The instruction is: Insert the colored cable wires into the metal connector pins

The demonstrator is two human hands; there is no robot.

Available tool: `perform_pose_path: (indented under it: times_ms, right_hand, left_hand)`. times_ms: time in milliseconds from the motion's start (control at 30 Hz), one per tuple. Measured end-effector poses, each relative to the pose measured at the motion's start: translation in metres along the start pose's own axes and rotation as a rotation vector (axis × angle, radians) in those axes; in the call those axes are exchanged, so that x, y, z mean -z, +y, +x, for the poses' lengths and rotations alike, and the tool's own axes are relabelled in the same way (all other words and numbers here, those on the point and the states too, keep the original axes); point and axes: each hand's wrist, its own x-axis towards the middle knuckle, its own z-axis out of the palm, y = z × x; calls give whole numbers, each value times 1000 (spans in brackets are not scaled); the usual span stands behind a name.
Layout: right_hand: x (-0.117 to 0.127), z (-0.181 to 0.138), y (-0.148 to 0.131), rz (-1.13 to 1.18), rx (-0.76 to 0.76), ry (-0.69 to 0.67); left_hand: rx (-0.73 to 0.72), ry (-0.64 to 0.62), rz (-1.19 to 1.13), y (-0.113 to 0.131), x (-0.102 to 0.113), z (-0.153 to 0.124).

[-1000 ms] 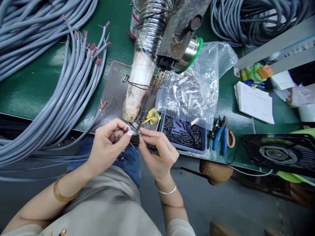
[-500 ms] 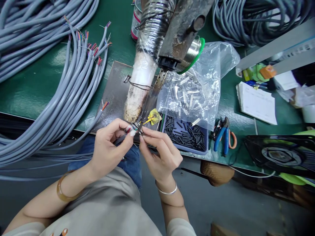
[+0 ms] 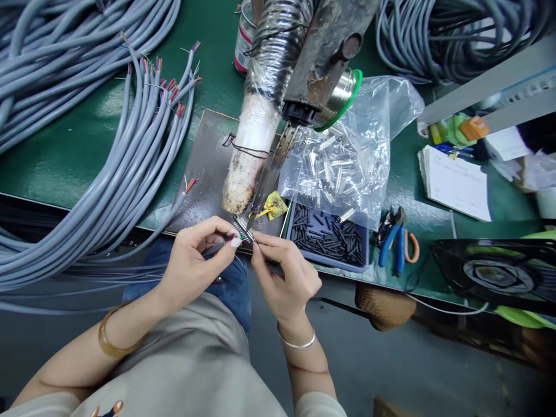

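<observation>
My left hand [image 3: 202, 255] is closed in a pinch on the thin coloured wires [image 3: 234, 236] of a grey cable, with red and green showing at the fingertips. My right hand [image 3: 284, 266] pinches the right end of a small metal connector [image 3: 242, 227] with a row of pins. The wires meet the connector between the two hands. Just above it is the lower end of the soldering iron [image 3: 271, 168], held in a fixed mount. Its very tip is hard to make out beside the connector. A yellow sponge piece [image 3: 277, 205] lies behind the iron.
Grey cables [image 3: 130, 150] with stripped ends cover the left side. A taped exhaust hose [image 3: 256, 121] hangs beside the iron. To the right are a solder spool [image 3: 343, 101], a bag of connectors [image 3: 330, 156], a tray [image 3: 367, 246] of black sleeves, blue-handled cutters [image 3: 393, 243] and a paper pad [image 3: 456, 182].
The connector has come more into sight below the iron, its pin row now showing between my hands. My right fingers have shifted slightly right and down; the whole view has moved a little.
</observation>
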Motion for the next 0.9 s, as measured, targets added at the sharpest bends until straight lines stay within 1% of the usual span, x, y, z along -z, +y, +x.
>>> perform_pose_path:
  times_ms: [67, 133, 233, 300, 333, 400, 433, 500, 533, 567, 600, 633, 667, 733, 767, 833, 900]
  right_hand:
    - [3, -2, 0, 123, -124, -27]
    - [6, -3, -2, 207, -176, -41]
    - [9, -2, -7, 214, -94, -81]
    - [9, -2, -10, 210, -19, -120]
    - [9, -3, -9, 211, 13, -118]
    - [8, -6, -7, 186, 77, -35]
    - [8, -8, -5, 162, 108, 39]
    - [8, -14, 0, 130, 131, 247]
    - [9, -17, 1, 132, 115, 335]
    - [9, -20, 2, 139, 80, 383]
    - [9, -22, 2, 138, 33, 387]
    - [10, -23, 1, 121, -6, 346]
    - [10, -23, -1, 86, -22, 273]
    - [9, -21, -5, 4, 15, 107]
    - [8, -20, -7, -23, 54, 47]
    - [6, -15, -11, -39, 97, -35]
    - [5, -10, -12, 4, 52, -66]
  left_hand:
    - [38, -24, -28, 1, 2, -3]
    - [66, -62, -41, 0, 5, -7]
    - [67, -113, -48, -2, 7, -13]
    - [52, -103, -57, -3, 9, -15]
    - [46, -87, -67, -4, 10, -16]
    - [60, -59, -103, -5, 12, -16]
    - [79, -53, -127, -5, 14, -15]
    - [125, -56, -172, -7, 16, -14]
    - [145, -57, -189, -8, 17, -13]
    - [160, -56, -203, -8, 18, -12]
    - [169, -52, -215, -9, 18, -11]
    - [175, -49, -226, -9, 18, -10]
    - [179, -45, -235, -8, 17, -9]
    - [184, -45, -241, -6, 16, -7]
    - [186, -51, -237, -4, 15, -6]
    - [185, -73, -223, -2, 14, -6]
    - [182, -103, -217, 0, 13, -5]
